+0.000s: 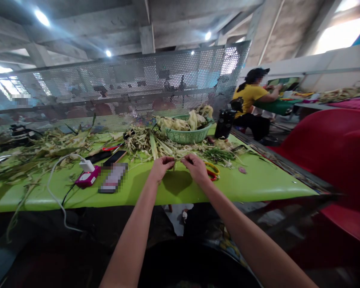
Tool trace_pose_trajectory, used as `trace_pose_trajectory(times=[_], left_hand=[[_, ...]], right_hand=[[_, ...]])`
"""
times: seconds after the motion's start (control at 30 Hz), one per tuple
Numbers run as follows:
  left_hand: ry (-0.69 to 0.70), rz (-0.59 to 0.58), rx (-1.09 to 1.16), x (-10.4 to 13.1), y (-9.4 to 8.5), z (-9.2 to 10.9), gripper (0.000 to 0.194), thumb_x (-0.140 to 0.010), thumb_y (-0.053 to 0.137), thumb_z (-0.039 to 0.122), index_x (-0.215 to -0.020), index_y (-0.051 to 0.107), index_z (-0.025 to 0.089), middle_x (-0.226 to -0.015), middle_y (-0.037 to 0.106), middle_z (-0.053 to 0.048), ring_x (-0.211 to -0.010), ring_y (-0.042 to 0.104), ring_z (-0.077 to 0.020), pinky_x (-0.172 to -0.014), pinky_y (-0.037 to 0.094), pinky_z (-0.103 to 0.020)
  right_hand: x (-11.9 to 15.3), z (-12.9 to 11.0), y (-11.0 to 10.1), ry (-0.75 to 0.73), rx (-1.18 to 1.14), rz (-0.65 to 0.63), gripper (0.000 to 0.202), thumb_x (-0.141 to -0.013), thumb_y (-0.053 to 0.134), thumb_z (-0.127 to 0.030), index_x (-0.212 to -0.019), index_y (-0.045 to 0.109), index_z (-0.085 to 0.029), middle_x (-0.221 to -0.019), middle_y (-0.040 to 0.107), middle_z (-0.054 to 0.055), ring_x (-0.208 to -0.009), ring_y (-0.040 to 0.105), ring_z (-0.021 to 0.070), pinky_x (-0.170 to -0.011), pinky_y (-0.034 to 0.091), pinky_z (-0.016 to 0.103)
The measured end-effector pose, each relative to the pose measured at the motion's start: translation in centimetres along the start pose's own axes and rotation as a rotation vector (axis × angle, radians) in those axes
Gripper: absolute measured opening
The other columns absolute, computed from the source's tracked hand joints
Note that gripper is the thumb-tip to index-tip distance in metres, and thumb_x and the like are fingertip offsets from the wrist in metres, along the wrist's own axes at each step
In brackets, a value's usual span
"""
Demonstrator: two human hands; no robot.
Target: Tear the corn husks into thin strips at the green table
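Observation:
My left hand (161, 169) and my right hand (196, 168) are raised over the front of the green table, close together, each in a pinch. Between the fingertips runs a thin pale-green strip of plant material (177, 159); its exact kind is too small to make out. Just right of my right hand lie scissors (214, 171) with yellow and red handles, partly hidden by that hand. Beyond my hands are a heap of dry husk strips (141, 140) and a green plastic basket (184, 137) filled with pale husks.
A phone (113, 178), a dark phone (115, 158) and a pink power socket (88, 176) with a white cable lie left. A black bottle-like object (225, 123) stands behind right. Red chairs (327, 148) flank the right edge. A person in yellow (249, 98) sits beyond; another's hand shows far left.

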State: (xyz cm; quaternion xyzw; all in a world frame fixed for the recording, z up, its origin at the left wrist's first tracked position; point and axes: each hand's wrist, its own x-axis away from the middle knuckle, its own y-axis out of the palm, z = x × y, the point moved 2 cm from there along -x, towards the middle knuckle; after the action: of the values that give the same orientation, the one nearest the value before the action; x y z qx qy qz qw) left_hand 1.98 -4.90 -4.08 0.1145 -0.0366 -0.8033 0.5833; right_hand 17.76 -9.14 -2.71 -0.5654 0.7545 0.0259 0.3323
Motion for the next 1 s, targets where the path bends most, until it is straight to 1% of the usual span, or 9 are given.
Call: trace_pose_trajectory(times=[0.13, 0.2, 0.37, 0.47, 0.6, 0.77, 0.83, 0.97, 1.0], left_hand=[[0.035, -0.106, -0.069, 0.0, 0.1, -0.4, 0.033, -0.060, 0.077, 0.036, -0.081, 0.064, 0.013, -0.067, 0.060, 0.001, -0.060, 0.049, -0.0079, -0.062, 0.038, -0.023], [0.023, -0.115, -0.067, 0.1, 0.1, -0.5, 0.033, -0.060, 0.077, 0.036, -0.077, 0.061, 0.013, -0.064, 0.057, 0.002, -0.059, 0.049, -0.0078, -0.061, 0.038, -0.023], [-0.041, -0.042, 0.018, 0.2, 0.1, -0.2, 0.036, -0.059, 0.077, 0.041, -0.072, 0.056, 0.014, -0.064, 0.058, 0.000, -0.059, 0.053, -0.0098, -0.065, 0.042, -0.026], [-0.034, 0.015, 0.016, 0.4, 0.1, 0.2, 0.034, -0.060, 0.076, 0.040, -0.072, 0.055, 0.015, -0.067, 0.060, -0.001, -0.065, 0.058, -0.0121, -0.065, 0.043, -0.026], [-0.006, 0.070, 0.021, 0.5, 0.1, 0.5, 0.031, -0.062, 0.074, 0.037, -0.071, 0.053, 0.017, -0.066, 0.056, 0.001, -0.064, 0.057, -0.0115, -0.062, 0.043, -0.025], [-0.011, 0.062, 0.062, 0.5, 0.1, 0.6, 0.033, -0.058, 0.076, 0.034, -0.076, 0.057, 0.015, -0.069, 0.057, 0.002, -0.058, 0.052, -0.0081, -0.061, 0.044, -0.024], [-0.015, 0.066, 0.074, 0.4, 0.0, 0.5, 0.033, -0.057, 0.077, 0.034, -0.077, 0.058, 0.015, -0.069, 0.057, 0.002, -0.059, 0.051, -0.0077, -0.061, 0.044, -0.024], [0.014, 0.089, 0.035, 0.2, -0.1, 0.2, 0.030, -0.061, 0.075, 0.033, -0.076, 0.057, 0.016, -0.067, 0.057, 0.002, -0.059, 0.051, -0.0084, -0.062, 0.043, -0.025], [0.027, 0.091, 0.018, 0.1, -0.1, 0.1, 0.028, -0.062, 0.075, 0.033, -0.076, 0.057, 0.016, -0.067, 0.057, 0.001, -0.059, 0.051, -0.0087, -0.062, 0.043, -0.025]], right_hand=[[0.1, -0.1, 0.2, -0.008, -0.018, -0.074, 0.025, -0.080, 0.054, -0.042, -0.070, 0.058, -0.019, -0.061, 0.051, -0.001, -0.061, 0.044, 0.0150, -0.059, 0.035, 0.027], [0.1, -0.2, 0.3, -0.017, -0.010, -0.094, 0.024, -0.081, 0.054, -0.041, -0.073, 0.059, -0.019, -0.065, 0.054, 0.000, -0.062, 0.046, 0.0155, -0.060, 0.036, 0.027], [0.2, -0.4, 0.2, -0.047, 0.097, -0.087, 0.019, -0.081, 0.053, -0.036, -0.072, 0.058, -0.019, -0.064, 0.053, 0.000, -0.062, 0.046, 0.0157, -0.059, 0.035, 0.027], [0.2, -0.7, 0.4, -0.125, 0.166, -0.105, 0.017, -0.082, 0.053, -0.032, -0.069, 0.055, -0.020, -0.068, 0.054, 0.001, -0.066, 0.048, 0.0165, -0.062, 0.035, 0.027], [0.2, -1.0, 0.8, -0.176, 0.217, -0.152, 0.016, -0.082, 0.053, -0.029, -0.068, 0.053, -0.020, -0.068, 0.053, 0.001, -0.066, 0.048, 0.0169, -0.063, 0.035, 0.028], [0.4, -0.6, 0.7, -0.108, 0.109, -0.156, 0.017, -0.082, 0.055, -0.035, -0.075, 0.058, -0.019, -0.065, 0.054, 0.000, -0.061, 0.048, 0.0153, -0.060, 0.036, 0.027], [0.5, -0.4, 0.4, -0.055, 0.029, -0.122, 0.019, -0.082, 0.056, -0.038, -0.081, 0.060, -0.019, -0.066, 0.055, 0.000, -0.061, 0.049, 0.0150, -0.058, 0.038, 0.026], [0.5, -0.4, -0.4, -0.044, -0.037, 0.113, 0.021, -0.082, 0.057, -0.039, -0.088, 0.061, -0.019, -0.078, 0.059, 0.003, -0.065, 0.051, 0.0147, -0.059, 0.041, 0.026], [0.5, -0.4, -0.5, -0.042, -0.052, 0.141, 0.021, -0.082, 0.057, -0.038, -0.088, 0.060, -0.019, -0.080, 0.059, 0.003, -0.064, 0.051, 0.0142, -0.058, 0.041, 0.026]])
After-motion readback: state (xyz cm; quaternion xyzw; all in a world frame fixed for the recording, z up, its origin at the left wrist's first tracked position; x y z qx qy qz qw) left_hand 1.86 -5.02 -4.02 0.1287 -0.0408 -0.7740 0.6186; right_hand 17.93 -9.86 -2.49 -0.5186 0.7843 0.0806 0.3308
